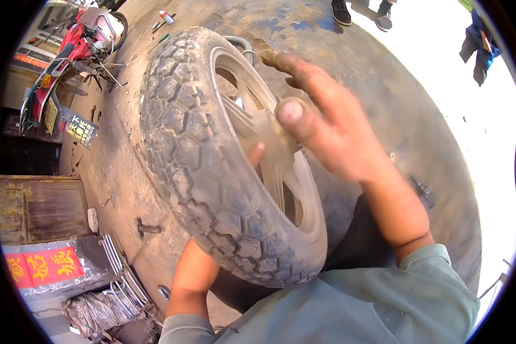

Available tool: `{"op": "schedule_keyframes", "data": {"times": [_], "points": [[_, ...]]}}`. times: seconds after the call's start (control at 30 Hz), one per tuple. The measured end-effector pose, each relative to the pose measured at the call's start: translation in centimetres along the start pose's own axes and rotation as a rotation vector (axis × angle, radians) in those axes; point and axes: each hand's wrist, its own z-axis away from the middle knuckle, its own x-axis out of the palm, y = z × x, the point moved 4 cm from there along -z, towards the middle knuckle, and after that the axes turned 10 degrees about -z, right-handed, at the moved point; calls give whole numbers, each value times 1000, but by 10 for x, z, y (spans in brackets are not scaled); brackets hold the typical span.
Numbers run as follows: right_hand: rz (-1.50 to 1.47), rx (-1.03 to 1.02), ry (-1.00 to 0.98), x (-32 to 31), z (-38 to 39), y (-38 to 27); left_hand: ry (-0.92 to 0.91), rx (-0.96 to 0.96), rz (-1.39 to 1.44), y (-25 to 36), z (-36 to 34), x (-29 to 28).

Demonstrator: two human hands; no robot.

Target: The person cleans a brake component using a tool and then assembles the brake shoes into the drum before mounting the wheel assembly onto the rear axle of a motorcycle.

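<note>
A motorcycle wheel with a worn, knobby black tyre stands upright and tilted in front of me, close against my body. Its light, dusty spokes and hub look smeared. My right hand is over the wheel's right face, fingers stretched out and thumb apart, with nothing held in it. My left forearm passes behind the tyre at the lower left. Most of my left hand is hidden there; a fingertip, apparently its own, shows inside the rim.
A red motorcycle stands at the far left. A hammer lies on the floor left of the tyre. A small bottle is at the back. A metal part lies at right. Another person's shoes show at the far edge.
</note>
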Motion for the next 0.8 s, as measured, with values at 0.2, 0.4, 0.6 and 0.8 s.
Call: {"op": "schedule_keyframes", "data": {"times": [0.2, 0.4, 0.6, 0.8], "points": [[468, -425, -369, 69, 6, -83, 48, 122, -328, 5, -6, -6], [434, -421, -1086, 47, -72, -103, 154, 219, -475, -10, -6, -12], [652, 149, -1098, 80, -70, -125, 146, 334, -336, -9, 3, 4], [1327, -164, -106, 127, -50, -87, -95, 361, -565, -13, 13, -29]]}}
